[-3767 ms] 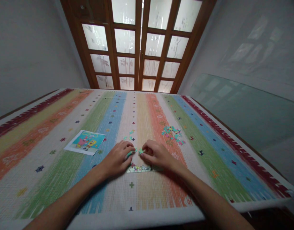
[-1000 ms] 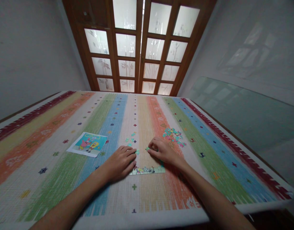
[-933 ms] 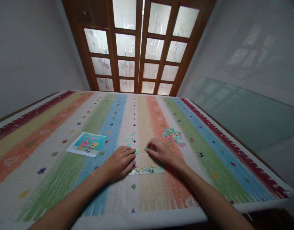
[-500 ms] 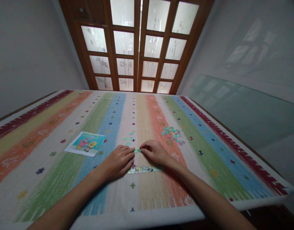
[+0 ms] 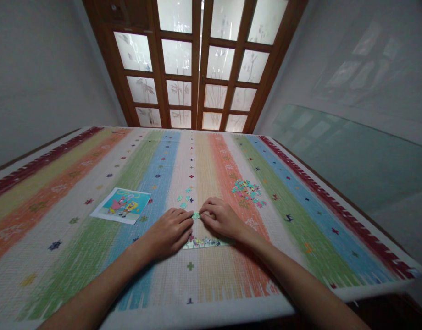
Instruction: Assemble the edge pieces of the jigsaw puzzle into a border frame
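Note:
Between my fingertips lie small green puzzle pieces point(image 5: 196, 215) on the striped cloth. My left hand point(image 5: 173, 230) rests palm down, its fingers together and their tips on the left side of these pieces. My right hand point(image 5: 222, 218) has its fingers curled and closed at their right side, thumb and index finger meeting at the pieces. Nearer to me is a joined strip of puzzle point(image 5: 206, 243), with a pale straight edge; my hands partly cover its ends. A few loose green puzzle pieces point(image 5: 184, 199) lie just beyond my left hand.
A heap of mixed puzzle pieces point(image 5: 248, 192) lies to the right, beyond my right hand. On the left is a printed cartoon picture point(image 5: 123, 206). The striped tablecloth point(image 5: 90, 256) covers the table, and a glass pane point(image 5: 352, 156) leans along the right wall.
My right hand's fingers have shifted slightly left and curled more, and less of the green pieces shows between the hands. My left hand stays nearly still.

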`<state>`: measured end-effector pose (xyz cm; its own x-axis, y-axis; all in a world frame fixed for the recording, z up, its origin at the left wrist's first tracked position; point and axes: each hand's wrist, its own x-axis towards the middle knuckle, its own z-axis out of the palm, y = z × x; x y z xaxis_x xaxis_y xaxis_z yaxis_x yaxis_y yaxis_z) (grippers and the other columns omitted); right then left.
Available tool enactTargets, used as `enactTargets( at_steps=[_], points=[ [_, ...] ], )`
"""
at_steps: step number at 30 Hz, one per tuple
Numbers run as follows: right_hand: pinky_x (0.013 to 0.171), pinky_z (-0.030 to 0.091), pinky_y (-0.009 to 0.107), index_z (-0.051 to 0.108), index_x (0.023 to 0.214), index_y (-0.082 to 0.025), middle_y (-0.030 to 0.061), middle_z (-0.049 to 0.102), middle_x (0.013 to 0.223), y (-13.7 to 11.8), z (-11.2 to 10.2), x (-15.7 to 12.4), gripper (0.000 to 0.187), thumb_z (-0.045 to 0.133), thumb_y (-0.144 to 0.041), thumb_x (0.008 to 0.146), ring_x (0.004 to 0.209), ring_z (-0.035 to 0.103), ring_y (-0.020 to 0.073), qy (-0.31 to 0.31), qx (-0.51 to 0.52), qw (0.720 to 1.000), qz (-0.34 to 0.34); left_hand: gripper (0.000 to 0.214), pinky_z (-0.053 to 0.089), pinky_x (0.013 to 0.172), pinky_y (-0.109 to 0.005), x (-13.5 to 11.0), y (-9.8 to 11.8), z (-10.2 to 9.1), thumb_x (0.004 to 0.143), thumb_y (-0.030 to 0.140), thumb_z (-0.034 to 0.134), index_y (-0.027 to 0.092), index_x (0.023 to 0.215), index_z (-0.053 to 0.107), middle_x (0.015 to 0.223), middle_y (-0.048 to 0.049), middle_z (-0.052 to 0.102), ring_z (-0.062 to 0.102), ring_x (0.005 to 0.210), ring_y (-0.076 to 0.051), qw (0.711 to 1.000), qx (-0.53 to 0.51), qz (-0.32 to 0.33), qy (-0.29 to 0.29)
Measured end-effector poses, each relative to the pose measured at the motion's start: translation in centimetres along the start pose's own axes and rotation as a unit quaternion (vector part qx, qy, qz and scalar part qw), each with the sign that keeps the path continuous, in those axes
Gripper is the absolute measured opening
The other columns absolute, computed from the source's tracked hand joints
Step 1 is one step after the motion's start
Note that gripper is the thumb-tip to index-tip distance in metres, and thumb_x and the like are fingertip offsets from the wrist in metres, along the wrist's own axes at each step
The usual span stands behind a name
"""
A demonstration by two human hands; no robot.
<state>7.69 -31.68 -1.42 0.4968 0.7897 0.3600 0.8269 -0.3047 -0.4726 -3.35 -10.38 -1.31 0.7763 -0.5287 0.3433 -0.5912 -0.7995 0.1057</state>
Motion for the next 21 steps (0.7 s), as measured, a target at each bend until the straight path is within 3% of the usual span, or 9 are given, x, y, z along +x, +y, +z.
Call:
enactTargets(
  at_steps=[4,21],
  points=[
    [0.083,0.05,0.034,0.075,0.089,-0.016,0.0088,0.07,0.096,0.32,-0.05,-0.2,0.008,0.07,-0.011,0.089,0.091,0.064,0.0218,-0.021,-0.001,1.0,-0.017,0.024,0.052,0.096,-0.049,-0.01,0.03,0.01,0.103,0.022,0.046,0.014,0.114,0.066,0.123,-0.0145,0.071,0.064,0.109,-0.029,1.0,-0.002,0.0,0.007],
    [0.081,0.047,0.036,0.073,0.091,-0.015,0.0094,0.073,0.095,0.2,0.24,-0.19,0.016,0.059,-0.011,0.096,0.088,0.058,0.0228,-0.03,-0.084,0.993,-0.083,0.023,0.052,0.096,-0.048,0.01,-0.01,-0.11,0.103,0.021,0.047,0.015,0.115,0.066,0.124,-0.0141,0.07,0.064,0.111,-0.03,1.0,-0.028,-0.008,-0.001]
  ],
)
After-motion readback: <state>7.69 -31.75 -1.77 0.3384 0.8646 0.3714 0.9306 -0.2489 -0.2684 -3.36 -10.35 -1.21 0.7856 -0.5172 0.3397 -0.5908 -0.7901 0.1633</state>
